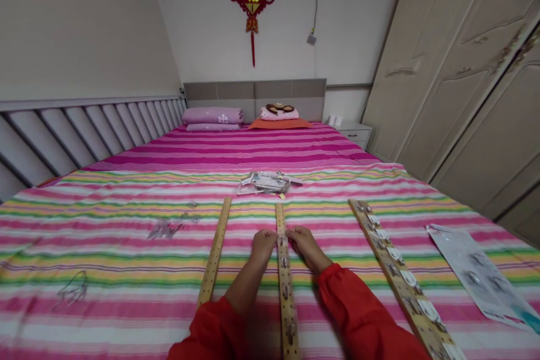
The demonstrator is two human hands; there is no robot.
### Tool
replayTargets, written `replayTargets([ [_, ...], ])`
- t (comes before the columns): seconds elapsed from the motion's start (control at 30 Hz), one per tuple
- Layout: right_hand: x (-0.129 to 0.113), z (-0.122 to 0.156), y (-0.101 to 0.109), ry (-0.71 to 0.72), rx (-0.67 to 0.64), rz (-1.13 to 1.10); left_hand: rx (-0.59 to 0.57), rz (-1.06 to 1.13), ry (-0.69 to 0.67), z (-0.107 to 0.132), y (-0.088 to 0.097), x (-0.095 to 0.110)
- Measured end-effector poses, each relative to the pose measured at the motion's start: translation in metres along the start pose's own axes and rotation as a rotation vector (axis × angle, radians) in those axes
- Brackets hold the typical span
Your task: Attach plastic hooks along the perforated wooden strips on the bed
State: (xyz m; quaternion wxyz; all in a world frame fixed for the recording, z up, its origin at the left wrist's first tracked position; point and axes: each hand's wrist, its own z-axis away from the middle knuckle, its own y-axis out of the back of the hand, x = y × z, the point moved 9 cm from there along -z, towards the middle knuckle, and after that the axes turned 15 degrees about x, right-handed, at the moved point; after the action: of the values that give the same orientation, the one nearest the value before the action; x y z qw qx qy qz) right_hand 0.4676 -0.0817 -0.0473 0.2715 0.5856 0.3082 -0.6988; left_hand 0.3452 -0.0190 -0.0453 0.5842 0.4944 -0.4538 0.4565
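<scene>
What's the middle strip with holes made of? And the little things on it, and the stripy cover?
The middle strip looks like wood: tan and smooth, though no grain shows clearly. The little things might be metal, since they're greyish with shiny glints, but they're too small to be sure. The stripy cover seems to be cloth, dull and softly wrinkled.

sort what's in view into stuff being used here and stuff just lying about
Likely the job: left hand, right hand, middle strip, small metal pieces on it; probably also left strip, right strip.

Lying about: purple pillows, pink pillow.
</scene>
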Motion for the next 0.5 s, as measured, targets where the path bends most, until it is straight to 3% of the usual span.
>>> replayTargets([
  [0.5,0.0095,-0.0098,0.0017,0.057,0.024,0.022,-0.036,-0.043,-0.021,-0.006,-0.0062,-0.008],
])
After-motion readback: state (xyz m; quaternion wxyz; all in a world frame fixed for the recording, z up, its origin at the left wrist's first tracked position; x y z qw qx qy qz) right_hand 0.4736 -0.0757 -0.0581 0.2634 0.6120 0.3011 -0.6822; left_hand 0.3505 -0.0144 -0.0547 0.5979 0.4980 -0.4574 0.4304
